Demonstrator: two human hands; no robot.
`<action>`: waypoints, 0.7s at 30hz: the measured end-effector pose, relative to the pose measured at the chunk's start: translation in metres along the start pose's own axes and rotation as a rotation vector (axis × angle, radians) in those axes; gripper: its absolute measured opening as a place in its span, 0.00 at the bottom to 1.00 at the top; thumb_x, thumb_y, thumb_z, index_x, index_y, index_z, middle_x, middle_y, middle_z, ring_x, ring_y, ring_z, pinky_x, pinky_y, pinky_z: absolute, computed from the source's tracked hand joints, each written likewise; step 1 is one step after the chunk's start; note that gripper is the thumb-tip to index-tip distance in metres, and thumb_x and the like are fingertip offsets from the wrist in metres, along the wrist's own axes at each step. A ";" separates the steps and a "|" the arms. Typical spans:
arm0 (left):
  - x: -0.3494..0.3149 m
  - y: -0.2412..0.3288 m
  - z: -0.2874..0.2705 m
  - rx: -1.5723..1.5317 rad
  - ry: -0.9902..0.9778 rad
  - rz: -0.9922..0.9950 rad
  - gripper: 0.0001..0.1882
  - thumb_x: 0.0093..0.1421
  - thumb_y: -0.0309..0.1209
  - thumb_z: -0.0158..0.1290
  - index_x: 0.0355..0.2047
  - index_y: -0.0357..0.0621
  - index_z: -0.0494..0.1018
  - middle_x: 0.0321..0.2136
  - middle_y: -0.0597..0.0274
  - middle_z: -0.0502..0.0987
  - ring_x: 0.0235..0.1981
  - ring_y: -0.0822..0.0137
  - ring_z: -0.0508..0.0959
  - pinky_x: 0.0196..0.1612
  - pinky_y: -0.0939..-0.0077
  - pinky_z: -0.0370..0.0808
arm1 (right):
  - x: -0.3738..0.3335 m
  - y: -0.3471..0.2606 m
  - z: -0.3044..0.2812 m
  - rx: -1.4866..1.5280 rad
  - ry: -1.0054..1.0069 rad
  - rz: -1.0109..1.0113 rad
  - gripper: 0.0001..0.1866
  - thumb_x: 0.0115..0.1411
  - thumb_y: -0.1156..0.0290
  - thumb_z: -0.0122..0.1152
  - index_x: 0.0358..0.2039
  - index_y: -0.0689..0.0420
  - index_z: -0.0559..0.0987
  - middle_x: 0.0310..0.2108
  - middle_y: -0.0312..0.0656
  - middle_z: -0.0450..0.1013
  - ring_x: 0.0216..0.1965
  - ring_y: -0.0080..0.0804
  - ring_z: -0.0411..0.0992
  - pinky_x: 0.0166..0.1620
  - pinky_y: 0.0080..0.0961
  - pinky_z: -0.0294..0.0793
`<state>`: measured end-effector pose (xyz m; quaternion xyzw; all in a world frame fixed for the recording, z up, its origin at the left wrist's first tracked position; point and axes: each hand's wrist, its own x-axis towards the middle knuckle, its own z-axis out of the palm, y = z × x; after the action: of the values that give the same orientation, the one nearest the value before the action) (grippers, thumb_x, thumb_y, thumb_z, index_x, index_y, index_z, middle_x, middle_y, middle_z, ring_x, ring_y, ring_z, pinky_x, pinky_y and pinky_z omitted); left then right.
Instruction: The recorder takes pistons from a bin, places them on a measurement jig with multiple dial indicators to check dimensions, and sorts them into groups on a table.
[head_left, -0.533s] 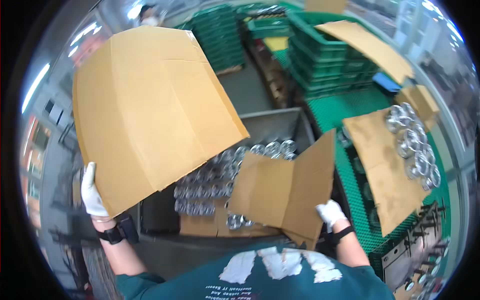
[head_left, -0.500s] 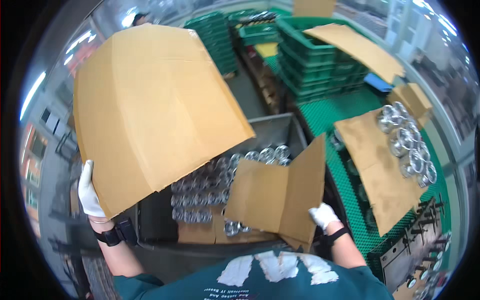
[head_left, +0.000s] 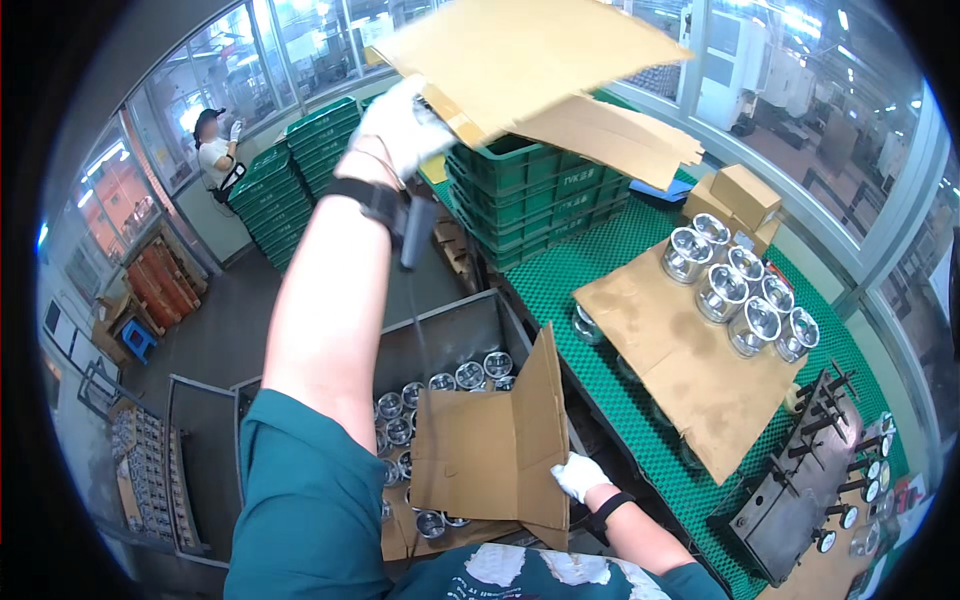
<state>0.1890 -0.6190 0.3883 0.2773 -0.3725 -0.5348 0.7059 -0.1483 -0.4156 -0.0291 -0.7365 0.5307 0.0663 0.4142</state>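
Observation:
My left hand (head_left: 405,130), in a white glove, is stretched far forward and slightly smeared by motion. It grips the near left corner of a large flat cardboard sheet (head_left: 540,55), which is over the stacked green crates (head_left: 520,205). Low in the view, my gloved right hand (head_left: 578,477) holds the lower right edge of a folded cardboard piece (head_left: 470,440), whose right flap stands up. That piece hides part of the rows of shiny round metal parts (head_left: 470,375), which look like pistons, in a dark metal bin (head_left: 440,335).
A green-matted table (head_left: 560,260) runs along the right. On it are a brown cardboard sheet (head_left: 690,350) bearing several metal parts (head_left: 722,290), small boxes (head_left: 745,195) and a metal fixture with gauges (head_left: 800,490). Another person (head_left: 215,155) stands at far left, beside green crates (head_left: 270,205).
My left hand has carried the large cardboard sheet from the left, forward and right, to over the crate stack. My right hand still holds the folded cardboard. The view has shifted.

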 end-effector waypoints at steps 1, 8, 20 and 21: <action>0.008 -0.019 -0.017 0.047 -0.042 -0.091 0.27 0.69 0.36 0.48 0.63 0.38 0.57 0.60 0.37 0.63 0.55 0.41 0.72 0.57 0.45 0.74 | 0.008 0.006 0.009 -0.008 0.012 0.002 0.26 0.63 0.54 0.46 0.55 0.58 0.75 0.52 0.59 0.74 0.53 0.56 0.72 0.58 0.42 0.70; -0.122 -0.105 -0.049 0.425 0.165 -0.275 0.28 0.67 0.39 0.52 0.61 0.36 0.59 0.57 0.46 0.69 0.47 0.46 0.80 0.46 0.60 0.81 | -0.008 -0.003 0.005 -0.008 -0.020 -0.060 0.28 0.64 0.54 0.45 0.52 0.65 0.75 0.51 0.62 0.73 0.52 0.55 0.73 0.57 0.44 0.71; -0.560 -0.119 -0.194 0.650 0.823 -0.693 0.17 0.68 0.34 0.48 0.53 0.37 0.68 0.43 0.53 0.80 0.36 0.63 0.83 0.39 0.73 0.79 | 0.002 -0.053 -0.083 -0.071 0.119 -0.453 0.17 0.57 0.60 0.56 0.29 0.63 0.83 0.29 0.57 0.79 0.34 0.50 0.79 0.37 0.41 0.77; -0.588 -0.126 -0.185 0.651 0.862 -0.665 0.18 0.68 0.34 0.49 0.53 0.37 0.68 0.44 0.54 0.80 0.37 0.65 0.83 0.40 0.74 0.78 | -0.001 -0.052 -0.102 -0.107 0.132 -0.522 0.17 0.56 0.61 0.60 0.30 0.65 0.83 0.28 0.57 0.79 0.33 0.45 0.80 0.36 0.35 0.77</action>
<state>0.1839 -0.0889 0.0488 0.7692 -0.0923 -0.4253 0.4680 -0.1401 -0.4792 0.0661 -0.8719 0.3446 -0.0630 0.3421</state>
